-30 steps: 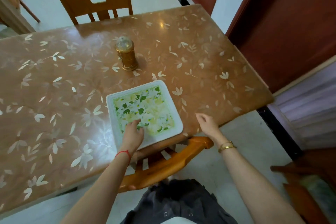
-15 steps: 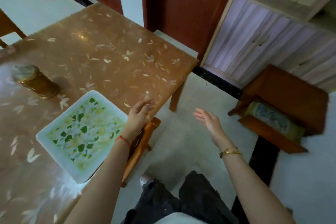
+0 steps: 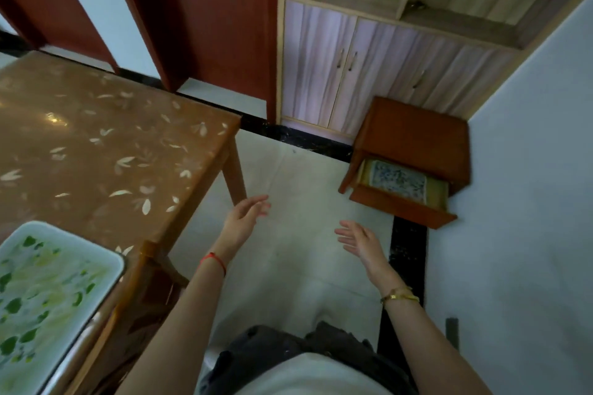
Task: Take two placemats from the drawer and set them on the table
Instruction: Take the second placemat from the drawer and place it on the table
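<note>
One placemat (image 3: 48,292) already down on the table (image 3: 106,151), at eight o'clock in view. Second placemat (image 3: 398,181) lying in the open drawer (image 3: 401,205) of the small cabinet (image 3: 417,135), at two o'clock from the hands. Left hand (image 3: 244,218) and right hand (image 3: 359,242) both empty, fingers spread, held over bare floor (well apart from the drawer). Step in hand, by judgement: going for the second mat. Next: close the distance, reach down into the drawer, pinch the mat by an edge and lift it flat.
</note>
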